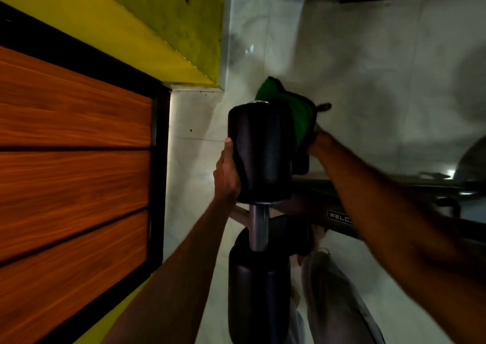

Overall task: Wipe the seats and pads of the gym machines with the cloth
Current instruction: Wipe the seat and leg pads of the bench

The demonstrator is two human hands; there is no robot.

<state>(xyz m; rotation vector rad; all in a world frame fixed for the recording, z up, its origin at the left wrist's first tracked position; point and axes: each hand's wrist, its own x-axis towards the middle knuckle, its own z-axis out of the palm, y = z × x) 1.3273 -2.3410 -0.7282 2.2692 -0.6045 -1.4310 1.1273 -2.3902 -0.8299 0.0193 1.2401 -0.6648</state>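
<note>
Cloth [294, 112], green and bunched, lies against the right side of the upper roller pad [263, 154], and I have the right hand [319, 141] gripping it there. My left hand [227, 175] holds the pad's left side, thumb laid along it, other fingers hidden behind.

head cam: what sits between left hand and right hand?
In the head view, the upper black roller pad and the green cloth: left hand grips one side of the pad, right hand holds the cloth against the other.
</note>
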